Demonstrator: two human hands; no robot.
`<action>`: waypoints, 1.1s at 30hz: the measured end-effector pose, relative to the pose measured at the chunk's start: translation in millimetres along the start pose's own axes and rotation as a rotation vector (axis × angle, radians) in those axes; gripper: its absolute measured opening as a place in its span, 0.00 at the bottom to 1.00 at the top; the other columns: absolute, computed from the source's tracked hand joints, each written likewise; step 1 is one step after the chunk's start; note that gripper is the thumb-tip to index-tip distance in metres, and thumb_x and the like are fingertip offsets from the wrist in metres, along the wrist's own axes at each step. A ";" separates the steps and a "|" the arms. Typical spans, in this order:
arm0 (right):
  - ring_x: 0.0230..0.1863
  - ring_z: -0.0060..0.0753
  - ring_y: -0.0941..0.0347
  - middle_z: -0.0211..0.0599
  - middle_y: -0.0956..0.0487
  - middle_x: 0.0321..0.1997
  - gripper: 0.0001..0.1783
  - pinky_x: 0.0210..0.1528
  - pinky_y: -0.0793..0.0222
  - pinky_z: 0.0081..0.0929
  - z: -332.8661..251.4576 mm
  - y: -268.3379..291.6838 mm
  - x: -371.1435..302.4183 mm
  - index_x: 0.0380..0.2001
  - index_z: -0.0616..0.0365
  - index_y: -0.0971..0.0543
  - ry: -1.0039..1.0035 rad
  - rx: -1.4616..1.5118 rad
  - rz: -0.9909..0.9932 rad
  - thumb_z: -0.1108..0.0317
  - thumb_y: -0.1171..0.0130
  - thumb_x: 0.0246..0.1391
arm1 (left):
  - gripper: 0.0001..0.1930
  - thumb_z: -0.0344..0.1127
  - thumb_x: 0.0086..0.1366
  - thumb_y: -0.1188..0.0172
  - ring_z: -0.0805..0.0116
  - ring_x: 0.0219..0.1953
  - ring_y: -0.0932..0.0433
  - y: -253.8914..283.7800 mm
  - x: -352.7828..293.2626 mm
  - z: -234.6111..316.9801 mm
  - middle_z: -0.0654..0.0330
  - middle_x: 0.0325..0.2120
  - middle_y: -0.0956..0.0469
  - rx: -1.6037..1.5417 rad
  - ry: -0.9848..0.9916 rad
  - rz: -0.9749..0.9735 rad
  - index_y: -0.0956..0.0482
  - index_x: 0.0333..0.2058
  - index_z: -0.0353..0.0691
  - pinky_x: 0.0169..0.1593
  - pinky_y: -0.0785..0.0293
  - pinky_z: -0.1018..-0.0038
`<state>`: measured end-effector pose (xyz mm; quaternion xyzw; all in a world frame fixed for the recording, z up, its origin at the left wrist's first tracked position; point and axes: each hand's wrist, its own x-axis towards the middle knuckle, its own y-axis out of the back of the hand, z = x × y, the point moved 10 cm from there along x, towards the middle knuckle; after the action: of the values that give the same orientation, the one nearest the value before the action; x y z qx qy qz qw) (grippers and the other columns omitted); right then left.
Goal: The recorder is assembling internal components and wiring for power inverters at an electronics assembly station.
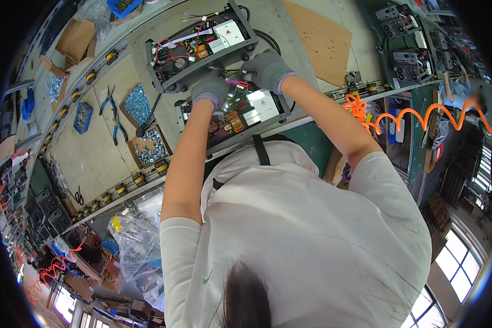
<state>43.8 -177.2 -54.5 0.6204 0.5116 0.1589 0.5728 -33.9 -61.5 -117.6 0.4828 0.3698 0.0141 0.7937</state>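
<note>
Two open electronic units with dark grey frames, circuit boards, copper coils and white plates lie on the bench. The near unit (262,107) is close to my body; the far unit (228,34) lies beyond it. My gloved left hand (210,87) bends over the near unit's far side, its fingers drawn together and partly hidden. To its right, my gloved right hand (266,71) curls its fingers by the red and purple wires (240,83). What either hand pinches is too small or covered to make out. Black cables (268,39) run behind the right hand.
Left of the units lie pliers (116,123), a box of bluish screws (138,106), a box of nuts (149,147) and a blue tray (82,118). Rollers (139,178) line the bench edge. An orange coiled hose (399,117) hangs right. Another person (458,90) is far right.
</note>
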 end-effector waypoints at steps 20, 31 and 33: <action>0.39 0.31 0.21 0.23 0.17 0.30 0.11 0.45 0.30 0.39 -45.4 19.3 -79.5 0.32 0.42 0.14 0.202 -0.173 0.558 0.65 0.32 0.41 | 0.27 0.60 0.56 0.33 0.56 0.57 0.25 -6.1 -53.1 6.3 0.58 0.51 0.20 -0.316 -0.129 0.044 0.16 0.48 0.49 0.62 0.33 0.61; 0.40 0.32 0.24 0.24 0.20 0.27 0.10 0.46 0.33 0.38 -46.5 19.7 -77.3 0.33 0.38 0.14 0.249 -0.115 0.472 0.64 0.35 0.43 | 0.17 0.51 0.61 0.35 0.55 0.59 0.28 -5.1 -67.7 18.6 0.59 0.55 0.25 -0.233 -0.231 0.081 0.16 0.49 0.62 0.64 0.40 0.52; 0.41 0.32 0.24 0.25 0.20 0.28 0.09 0.47 0.33 0.38 -46.1 20.6 -79.4 0.32 0.39 0.14 0.255 -0.116 0.436 0.63 0.36 0.44 | 0.20 0.50 0.61 0.35 0.55 0.59 0.28 -7.0 -69.1 20.0 0.58 0.55 0.25 -0.215 -0.244 0.091 0.19 0.52 0.56 0.64 0.39 0.52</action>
<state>-16.7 -213.1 7.8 0.6572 0.4239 0.3846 0.4904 -74.4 -106.6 -78.1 0.4094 0.2447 0.0310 0.8784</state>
